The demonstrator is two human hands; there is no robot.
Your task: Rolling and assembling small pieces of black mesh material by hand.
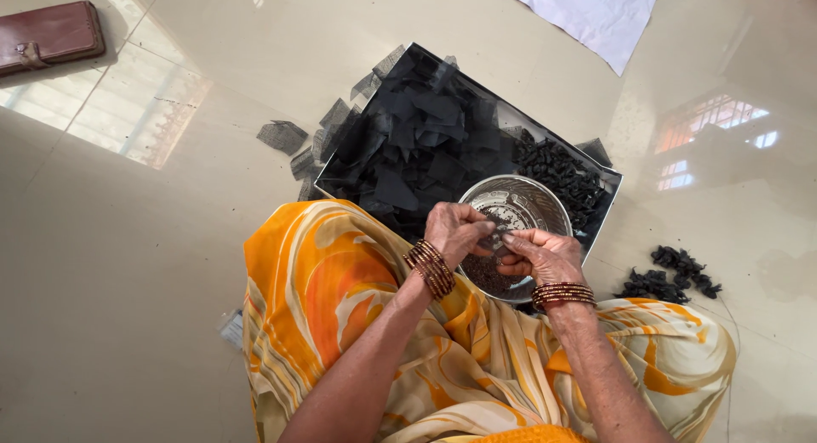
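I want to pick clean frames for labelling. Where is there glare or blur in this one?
Head view: window reflections glare on the glossy floor at upper left and right; the steel bowl shines; the black net pieces lose detail in the dark; both hands look sharp, with no clear motion blur.

A glossy floor of large beige tiles (pixel 119 264) fills the scene, its polished surface catching daylight. A bright patch of sun falls across the tiles at upper left, beside a brown leather wallet (pixel 48 36) lying near the edge. At right, a window grille (pixel 713 128) is mirrored faintly in the sheen. A sheet of white cloth (pixel 596 13) lies at the top.
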